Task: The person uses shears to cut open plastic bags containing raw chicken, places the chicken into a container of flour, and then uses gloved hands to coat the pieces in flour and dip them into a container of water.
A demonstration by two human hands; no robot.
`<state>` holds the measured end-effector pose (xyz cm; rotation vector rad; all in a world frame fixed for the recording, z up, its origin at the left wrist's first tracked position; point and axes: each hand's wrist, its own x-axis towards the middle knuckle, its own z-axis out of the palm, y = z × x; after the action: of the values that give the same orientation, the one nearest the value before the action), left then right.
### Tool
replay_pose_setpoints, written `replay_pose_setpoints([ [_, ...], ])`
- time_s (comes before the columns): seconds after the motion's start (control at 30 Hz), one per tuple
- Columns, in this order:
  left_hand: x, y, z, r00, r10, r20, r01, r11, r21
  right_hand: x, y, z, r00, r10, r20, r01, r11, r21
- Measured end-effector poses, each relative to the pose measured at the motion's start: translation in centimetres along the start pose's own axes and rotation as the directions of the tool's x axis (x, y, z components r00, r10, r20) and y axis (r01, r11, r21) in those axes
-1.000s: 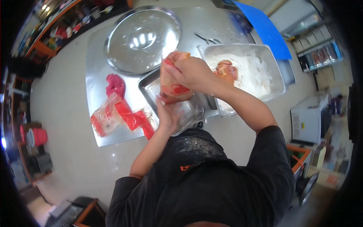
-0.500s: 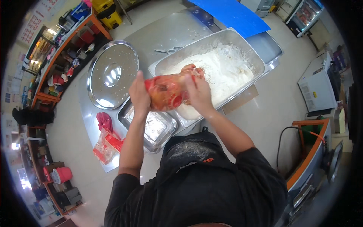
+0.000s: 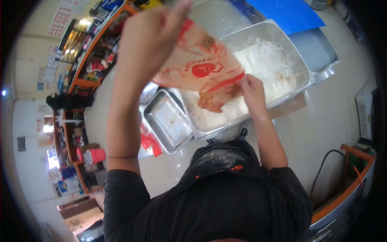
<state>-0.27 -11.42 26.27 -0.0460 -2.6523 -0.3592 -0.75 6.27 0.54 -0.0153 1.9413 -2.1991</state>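
Observation:
A clear plastic bag with red printing (image 3: 209, 64) is stretched between my hands, tilted over a deep metal pan (image 3: 303, 66). My left hand (image 3: 147, 42) is raised high and closed on the bag's upper end. Lower down, my right hand (image 3: 254, 93) pinches the bag's edge near its mouth. Orange-brown marinated meat pieces (image 3: 211, 104) lie below the bag's mouth, on white flour (image 3: 268, 60) that covers the pan's bottom. Some meat near the mouth is blurred, and the bag hides part of the pan.
Beside the pan stands a smaller metal tray (image 3: 167, 121) with residue in it. A round metal lid (image 3: 148, 92) is mostly hidden behind my left forearm. Red plastic packaging (image 3: 150, 143) lies by the tray. A blue board (image 3: 288, 16) borders the pan's far side.
My left hand has risen with the bag's end, and the bag now hangs tilted and flatter. My right hand has shifted right along its edge. Meat now lies on the flour.

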Motion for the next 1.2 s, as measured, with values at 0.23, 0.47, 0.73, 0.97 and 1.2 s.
replay_pose_setpoints([
  [0.23, -6.9, -11.4, -4.8, 0.809, -0.582, -0.084, 0.407, 0.657, -0.634, 1.4, -4.8, -0.6, 0.997, -0.074, 0.021, 0.076, 0.983, -0.17],
  [0.47, -29.9, -21.5, -1.1, 0.132, -0.991, -0.034, 0.121, 0.05, -0.991, 1.4, -3.3, -2.4, 0.998, 0.008, -0.057, -0.008, 1.0, -0.001],
  [0.73, -39.5, -20.1, 11.4, -0.155, -0.95, 0.269, -0.202, -0.237, -0.95, -0.3, -4.6, -2.0, 0.989, 0.032, -0.144, -0.058, 0.982, -0.179],
  [0.97, -41.7, -24.1, 9.1, 0.153, -0.937, 0.314, -0.181, -0.339, -0.923, -2.3, -7.1, 2.2, 0.984, -0.078, -0.162, 0.031, 0.961, -0.274],
  [1.2, -42.2, -20.8, 12.6, 0.18, -0.953, 0.245, 0.314, -0.18, -0.932, -3.2, -8.9, 0.6, 0.97, -0.226, -0.092, 0.106, 0.73, -0.675],
])
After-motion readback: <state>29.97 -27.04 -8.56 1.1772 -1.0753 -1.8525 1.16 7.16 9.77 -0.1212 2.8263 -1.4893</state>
